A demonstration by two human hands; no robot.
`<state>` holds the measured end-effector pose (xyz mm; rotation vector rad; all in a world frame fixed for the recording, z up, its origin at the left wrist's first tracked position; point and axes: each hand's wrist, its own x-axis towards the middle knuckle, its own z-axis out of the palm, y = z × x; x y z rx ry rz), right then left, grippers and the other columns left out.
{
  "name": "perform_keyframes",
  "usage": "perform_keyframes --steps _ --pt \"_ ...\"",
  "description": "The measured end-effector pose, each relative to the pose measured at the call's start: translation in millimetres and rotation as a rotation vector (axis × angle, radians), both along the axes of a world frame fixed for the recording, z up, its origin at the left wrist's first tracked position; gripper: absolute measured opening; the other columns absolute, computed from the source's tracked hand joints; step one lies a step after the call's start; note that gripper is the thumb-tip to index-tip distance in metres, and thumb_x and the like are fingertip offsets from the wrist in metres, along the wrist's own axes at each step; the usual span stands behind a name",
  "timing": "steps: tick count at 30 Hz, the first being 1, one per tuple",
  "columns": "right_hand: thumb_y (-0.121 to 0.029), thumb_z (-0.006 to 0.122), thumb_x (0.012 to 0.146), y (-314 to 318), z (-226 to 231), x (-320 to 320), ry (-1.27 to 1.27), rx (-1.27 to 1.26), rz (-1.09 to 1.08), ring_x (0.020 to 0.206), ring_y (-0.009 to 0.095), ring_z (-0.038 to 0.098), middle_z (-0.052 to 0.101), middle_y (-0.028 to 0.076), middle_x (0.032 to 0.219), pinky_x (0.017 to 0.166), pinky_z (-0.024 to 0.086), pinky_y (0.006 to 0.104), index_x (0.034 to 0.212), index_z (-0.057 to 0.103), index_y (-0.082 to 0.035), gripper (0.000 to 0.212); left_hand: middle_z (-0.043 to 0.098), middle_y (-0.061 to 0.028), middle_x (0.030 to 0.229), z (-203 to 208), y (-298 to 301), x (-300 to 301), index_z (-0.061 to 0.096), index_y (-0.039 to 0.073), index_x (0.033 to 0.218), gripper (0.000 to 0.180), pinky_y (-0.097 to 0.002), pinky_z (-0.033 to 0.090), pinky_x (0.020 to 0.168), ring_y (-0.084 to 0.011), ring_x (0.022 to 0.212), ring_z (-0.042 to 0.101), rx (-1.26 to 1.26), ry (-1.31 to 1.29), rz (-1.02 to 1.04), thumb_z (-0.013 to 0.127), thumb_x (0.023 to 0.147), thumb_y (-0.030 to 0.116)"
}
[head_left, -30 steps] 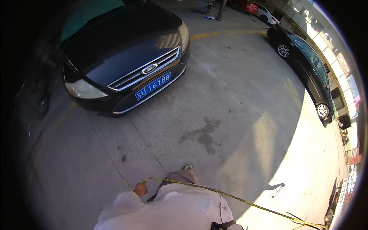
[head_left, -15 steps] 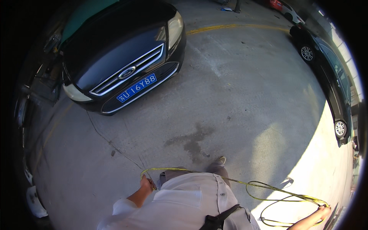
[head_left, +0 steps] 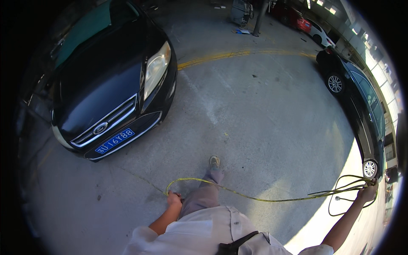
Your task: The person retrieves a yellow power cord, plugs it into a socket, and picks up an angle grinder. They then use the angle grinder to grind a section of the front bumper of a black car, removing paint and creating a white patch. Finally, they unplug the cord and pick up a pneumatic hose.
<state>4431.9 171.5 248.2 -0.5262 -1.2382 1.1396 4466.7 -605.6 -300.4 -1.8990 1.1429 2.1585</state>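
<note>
A yellow-and-black cord point(head_left: 263, 199) stretches across in front of my body. My left hand point(head_left: 174, 197) is closed on it low at the centre left, where the cord bends over in a small arch. Out at the far right, my right hand point(head_left: 369, 191) grips several gathered loops of the same cord, with the arm extended. From these loops hangs a small pale end piece point(head_left: 338, 198), which looks like a plug. The fingers of both hands are partly hidden by the cord and the angle.
A black car point(head_left: 97, 85) stands at the left, its front toward me. Another dark car point(head_left: 361, 106) is parked along the right. Farther back are a post point(head_left: 260, 19), a grey machine point(head_left: 241, 12), a red car point(head_left: 295, 20) and a white car point(head_left: 318, 33). A yellow line point(head_left: 238, 54) crosses the concrete floor.
My right hand has risen and swung outward, drawing the cord longer between my hands. My left hand has shifted slightly right. A foot has stepped forward, and the black car sits farther left in view.
</note>
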Motion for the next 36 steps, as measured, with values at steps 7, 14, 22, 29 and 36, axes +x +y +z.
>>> perform_keyframes --steps 7,14,22,29,36 --pt "-0.018 0.061 0.102 84 71 -218 -0.062 0.058 0.061 0.072 0.010 0.057 0.061 0.001 0.085 0.063 0.048 0.0241 0.113 0.070 0.002 0.024 0.054 -0.0100 0.063 0 112 -285 0.047 0.009 0.068 0.057 -0.0372 0.037 0.043 -0.0223 0.047 0.044 0.214 -0.033 0.019 0.039 0.106 0.050" --pt "-0.012 0.064 0.098 165 120 -395 0.051 0.045 0.184 0.084 0.014 0.064 0.065 0.008 0.102 0.071 0.055 0.0266 0.118 0.068 0.004 0.026 0.056 -0.0089 0.063 2 147 -522 0.051 0.007 0.070 0.059 -0.0359 0.041 0.046 -0.0178 0.049 0.049 0.238 -0.003 -0.279 0.039 0.107 0.052" --pt "-0.017 0.062 0.101 195 30 -765 -0.074 -0.042 0.410 0.064 0.007 0.052 0.061 0.000 0.086 0.055 0.042 0.0228 0.120 0.066 -0.001 0.025 0.073 -0.0141 0.081 -36 196 -843 0.073 0.004 0.086 0.040 -0.0436 0.054 0.073 -0.0316 0.076 0.071 -0.866 0.011 -0.953 0.066 0.091 0.044" --pt "-0.019 0.059 0.103 128 45 -1130 -0.192 0.135 0.601 0.055 0.004 0.042 0.059 0.000 0.078 0.050 0.031 0.0207 0.107 0.066 -0.004 0.018 0.075 -0.0197 0.097 11 223 -1010 0.075 0.003 0.088 0.056 -0.0452 0.054 0.081 -0.0361 0.093 0.072 -0.867 -0.182 -1.317 0.061 0.090 0.057" --pt "-0.030 0.058 0.103 109 91 -1461 -0.436 0.278 0.829 0.066 0.005 0.052 0.068 -0.003 0.088 0.061 0.040 0.0216 0.111 0.068 -0.010 0.024 0.070 -0.0222 0.115 -39 306 -1180 0.068 0.001 0.116 0.057 -0.0428 0.052 0.094 -0.0380 0.110 0.066 -0.721 0.055 -1.066 0.073 0.086 0.049"
